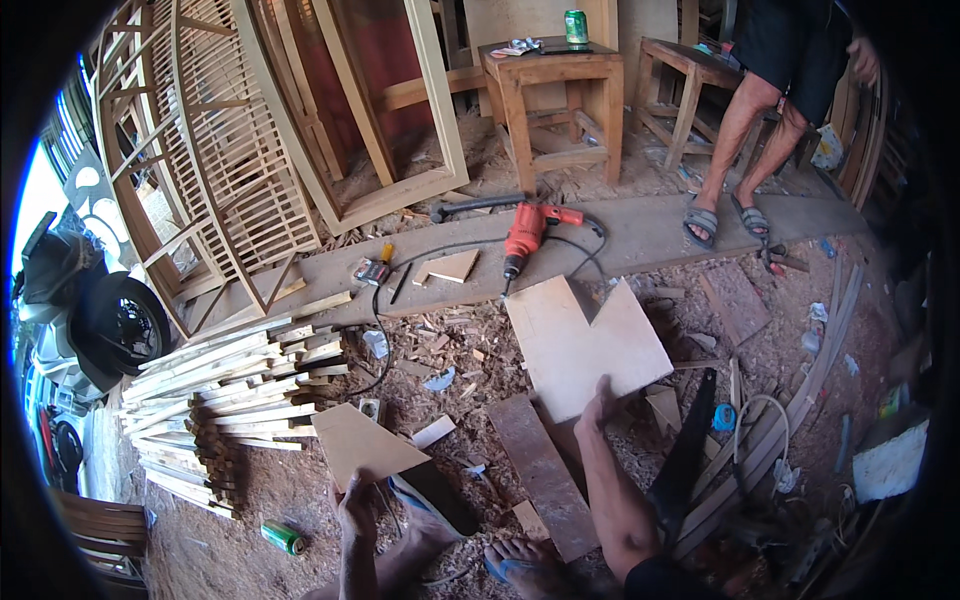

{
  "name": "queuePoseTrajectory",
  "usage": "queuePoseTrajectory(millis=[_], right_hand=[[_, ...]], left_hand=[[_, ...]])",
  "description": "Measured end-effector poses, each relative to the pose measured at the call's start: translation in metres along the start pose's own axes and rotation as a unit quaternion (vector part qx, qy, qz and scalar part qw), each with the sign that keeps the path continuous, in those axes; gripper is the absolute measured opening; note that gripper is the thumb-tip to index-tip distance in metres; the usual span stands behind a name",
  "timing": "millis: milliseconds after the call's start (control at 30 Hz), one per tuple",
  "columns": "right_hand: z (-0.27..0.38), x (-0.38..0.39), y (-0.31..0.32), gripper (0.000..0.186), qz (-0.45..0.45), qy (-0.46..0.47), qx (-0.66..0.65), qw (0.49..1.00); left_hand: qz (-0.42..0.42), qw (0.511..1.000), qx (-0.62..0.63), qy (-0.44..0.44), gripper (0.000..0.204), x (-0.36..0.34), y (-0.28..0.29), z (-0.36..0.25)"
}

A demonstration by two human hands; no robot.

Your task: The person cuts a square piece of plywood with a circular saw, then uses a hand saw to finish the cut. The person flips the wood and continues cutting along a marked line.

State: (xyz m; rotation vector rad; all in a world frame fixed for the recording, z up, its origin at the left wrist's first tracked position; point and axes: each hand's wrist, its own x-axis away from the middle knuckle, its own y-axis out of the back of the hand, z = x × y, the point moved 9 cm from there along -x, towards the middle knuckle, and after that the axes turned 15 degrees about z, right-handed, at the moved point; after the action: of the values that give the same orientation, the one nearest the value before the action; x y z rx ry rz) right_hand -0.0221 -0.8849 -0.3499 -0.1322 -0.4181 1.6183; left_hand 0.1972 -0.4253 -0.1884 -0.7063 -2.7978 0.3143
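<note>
My left hand is closed on the lower edge of a light brown angled board piece, held up over the shavings. A dark flat shape sits just beside it; I cannot tell if it is part of the same piece. Farther ahead and to the right, my right hand grips the near edge of a pale plywood panel. This panel has a V-shaped notch in its far edge. An orange corded drill lies just beyond the panel, its bit pointing toward me.
A stack of wooden strips lies at left, near a green can. A reddish plank lies between my arms. A long black tapered object and a blue tape measure lie right. Another person's feet stand beyond.
</note>
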Motion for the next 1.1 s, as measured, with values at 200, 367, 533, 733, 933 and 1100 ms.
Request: queuePoseTrajectory(millis=[200,367,533,733,933,1100], right_hand=[[-0.065,-0.008,-0.003,0.063,0.078,-0.203,-0.104,0.971],[-0.085,-0.024,-0.021,0.075,0.194,-0.284,-0.153,0.927],[-0.059,-0.065,0.027,0.074,0.183,-0.254,0.009,0.95],[0.0,-0.102,0.043,0.054,0.227,-0.173,0.149,0.947],[-0.031,-0.131,-0.005,0.063,0.32,-0.227,0.161,0.906],[0.017,-0.133,-0.031,0.063,0.218,0.027,0.375,0.901]], left_hand=[[0.008,0.999,0.035,-0.018,0.02,-0.008,-0.018,0.018],[-0.007,0.999,0.032,-0.036,0.02,-0.008,-0.014,0.011],[-0.025,1.0,0.011,-0.008,0.021,0.005,-0.008,0.008],[-0.037,0.999,0.002,-0.017,0.022,0.009,0.0,0.006],[-0.016,0.999,0.037,-0.005,0.023,-0.009,-0.023,0.004],[0.124,0.991,-0.016,0.044,0.032,-0.03,-0.064,-0.037]])
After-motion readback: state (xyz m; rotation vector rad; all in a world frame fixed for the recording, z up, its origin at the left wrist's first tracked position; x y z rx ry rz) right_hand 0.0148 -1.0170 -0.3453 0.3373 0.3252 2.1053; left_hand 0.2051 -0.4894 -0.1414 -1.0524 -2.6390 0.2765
